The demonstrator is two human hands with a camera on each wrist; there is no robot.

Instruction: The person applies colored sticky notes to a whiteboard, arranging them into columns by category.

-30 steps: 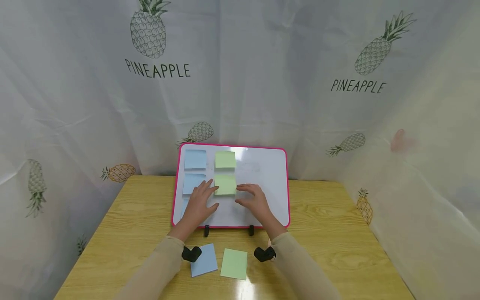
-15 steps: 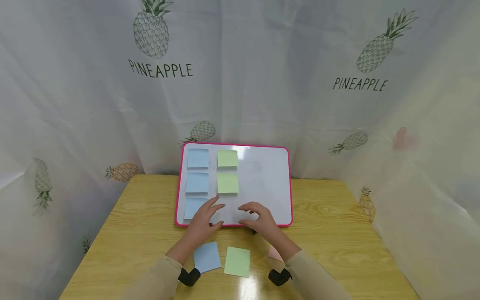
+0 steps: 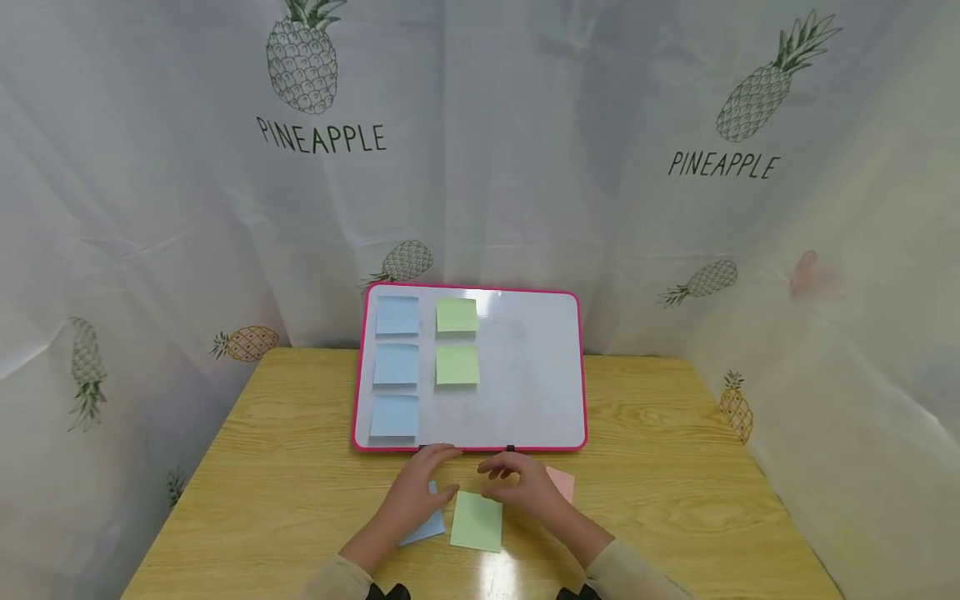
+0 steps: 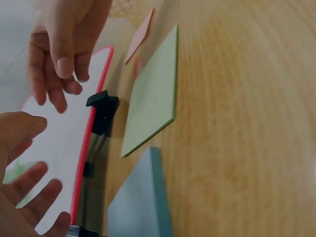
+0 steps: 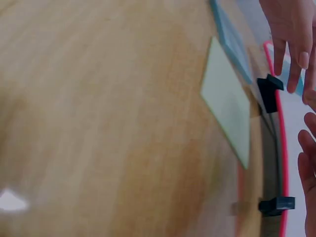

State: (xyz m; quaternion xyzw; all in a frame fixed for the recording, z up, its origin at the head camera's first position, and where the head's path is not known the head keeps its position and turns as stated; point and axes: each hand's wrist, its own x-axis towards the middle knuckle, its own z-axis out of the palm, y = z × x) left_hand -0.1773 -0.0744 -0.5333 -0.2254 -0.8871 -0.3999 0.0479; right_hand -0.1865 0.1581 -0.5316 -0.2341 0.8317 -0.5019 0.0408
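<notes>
Above the table, left hand, right hand — both relaxed (and empty) — near a green pad, 5 notes on whiteboard.

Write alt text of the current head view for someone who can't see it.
A person's left hand and right hand hover near a green pad between a blue pad and a pink pad on a wooden table. Behind, a pink-framed whiteboard bears a column of three blue notes beside two green notes.
</notes>
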